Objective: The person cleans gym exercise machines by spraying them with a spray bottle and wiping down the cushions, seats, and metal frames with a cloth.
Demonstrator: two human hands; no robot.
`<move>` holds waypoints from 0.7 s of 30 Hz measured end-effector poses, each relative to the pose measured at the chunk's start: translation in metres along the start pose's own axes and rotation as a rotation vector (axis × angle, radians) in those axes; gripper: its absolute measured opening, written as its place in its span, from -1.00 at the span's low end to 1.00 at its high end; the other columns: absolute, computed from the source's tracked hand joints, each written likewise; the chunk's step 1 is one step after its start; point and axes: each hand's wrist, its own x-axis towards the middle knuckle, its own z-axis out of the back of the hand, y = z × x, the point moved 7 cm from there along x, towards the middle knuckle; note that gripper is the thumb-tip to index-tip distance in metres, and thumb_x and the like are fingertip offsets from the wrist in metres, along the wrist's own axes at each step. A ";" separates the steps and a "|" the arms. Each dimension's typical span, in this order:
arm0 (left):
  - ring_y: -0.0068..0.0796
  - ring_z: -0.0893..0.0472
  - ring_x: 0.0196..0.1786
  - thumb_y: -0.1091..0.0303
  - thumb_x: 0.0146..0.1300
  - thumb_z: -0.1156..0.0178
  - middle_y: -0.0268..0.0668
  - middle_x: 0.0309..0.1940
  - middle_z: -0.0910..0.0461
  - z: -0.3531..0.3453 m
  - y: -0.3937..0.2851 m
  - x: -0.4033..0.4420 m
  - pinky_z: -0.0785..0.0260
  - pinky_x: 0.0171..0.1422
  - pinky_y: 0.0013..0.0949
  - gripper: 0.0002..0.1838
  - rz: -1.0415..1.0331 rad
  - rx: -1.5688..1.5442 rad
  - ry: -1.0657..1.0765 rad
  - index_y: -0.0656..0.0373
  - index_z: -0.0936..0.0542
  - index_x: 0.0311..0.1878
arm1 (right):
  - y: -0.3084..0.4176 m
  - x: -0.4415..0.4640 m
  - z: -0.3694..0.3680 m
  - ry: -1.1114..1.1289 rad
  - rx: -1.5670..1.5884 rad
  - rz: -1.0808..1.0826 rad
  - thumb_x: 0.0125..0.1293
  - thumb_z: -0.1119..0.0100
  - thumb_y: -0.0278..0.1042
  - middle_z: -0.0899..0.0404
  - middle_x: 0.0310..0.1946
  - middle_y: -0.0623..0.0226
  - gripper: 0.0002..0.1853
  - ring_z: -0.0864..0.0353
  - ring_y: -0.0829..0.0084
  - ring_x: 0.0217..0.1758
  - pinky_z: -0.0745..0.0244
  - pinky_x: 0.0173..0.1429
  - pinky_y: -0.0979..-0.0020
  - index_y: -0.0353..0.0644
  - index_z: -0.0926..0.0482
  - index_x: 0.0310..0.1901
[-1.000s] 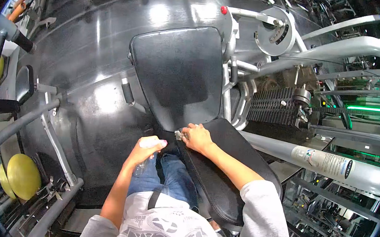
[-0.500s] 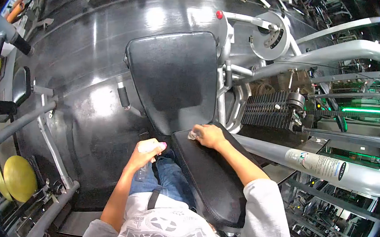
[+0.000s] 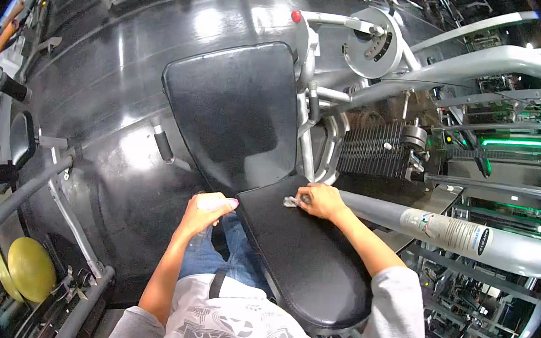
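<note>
My left hand is closed around a spray bottle with a white and pink head, held above my jeans beside the seat; the bottle's body is mostly hidden under the hand. In my right hand is a crumpled greyish-white cloth, pressed on the far part of the black padded seat. Beyond the seat rises the wide black backrest pad, with a dull, smeary patch low on its surface.
A thick silver frame tube runs right of the seat. Behind it stands a weight stack. A round silver cam plate and a red knob sit beyond. A black-gripped handle juts out left; yellow plates hang at lower left.
My right hand has slid the cloth to the right across the seat. My left hand stays closed on the spray bottle. The view has shifted slightly, so the machine appears further left.
</note>
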 end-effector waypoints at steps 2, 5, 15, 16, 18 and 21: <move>-0.71 -0.45 -0.61 0.02 0.27 -0.37 -0.49 -0.65 -0.52 -0.009 -0.004 0.003 -0.30 -0.49 -0.50 -0.64 -0.008 0.024 0.025 0.15 -0.71 -0.41 | -0.005 0.029 -0.022 0.033 -0.032 0.012 0.23 -0.28 -0.04 -0.67 -0.14 0.29 -0.71 -0.70 0.14 -0.02 -0.64 0.00 0.09 0.19 -0.69 -0.03; -0.71 -0.45 -0.61 0.00 0.27 -0.37 -0.49 -0.65 -0.52 -0.020 -0.009 0.005 -0.28 -0.51 -0.49 -0.62 0.045 0.066 0.038 0.15 -0.69 -0.42 | 0.013 0.056 -0.047 0.045 -0.021 0.069 0.24 -0.27 -0.05 -0.68 -0.04 0.24 -0.72 -0.67 0.10 0.04 -0.62 0.10 0.10 0.17 -0.71 -0.04; -0.66 -0.50 -0.57 -0.10 0.25 -0.36 -0.44 -0.57 -0.58 -0.047 -0.013 0.015 -0.35 -0.53 -0.48 -0.54 0.053 0.176 0.080 0.15 -0.67 -0.44 | -0.012 -0.016 0.010 0.065 0.169 0.237 0.16 -0.30 -0.06 -0.66 -0.24 0.26 -0.77 -0.68 0.09 -0.07 -0.59 0.07 0.09 0.23 -0.76 -0.15; -0.66 -0.49 -0.57 -0.10 0.25 -0.36 -0.44 -0.57 -0.57 -0.051 -0.014 0.017 -0.34 -0.53 -0.48 -0.55 0.070 0.191 0.109 0.15 -0.67 -0.44 | -0.025 -0.011 0.012 0.072 0.201 0.156 0.16 -0.30 -0.07 -0.64 -0.26 0.28 -0.79 -0.68 0.10 -0.09 -0.59 0.05 0.08 0.25 -0.76 -0.16; -0.66 -0.49 -0.57 -0.10 0.25 -0.37 -0.44 -0.57 -0.57 -0.059 -0.017 0.019 -0.33 -0.52 -0.48 -0.55 0.090 0.211 0.139 0.15 -0.66 -0.44 | -0.043 0.007 -0.002 0.026 0.180 0.118 0.18 -0.30 -0.10 -0.65 -0.23 0.31 -0.81 -0.67 0.12 -0.07 -0.58 0.07 0.09 0.29 -0.76 -0.16; -0.66 -0.49 -0.56 -0.09 0.24 -0.37 -0.45 -0.57 -0.57 -0.065 -0.024 0.021 -0.31 -0.51 -0.47 -0.56 0.070 0.230 0.144 0.14 -0.66 -0.45 | -0.042 0.033 -0.025 -0.020 0.153 0.107 0.19 -0.30 -0.11 -0.64 -0.15 0.35 -0.79 -0.63 0.16 0.05 -0.56 0.13 0.10 0.32 -0.76 -0.13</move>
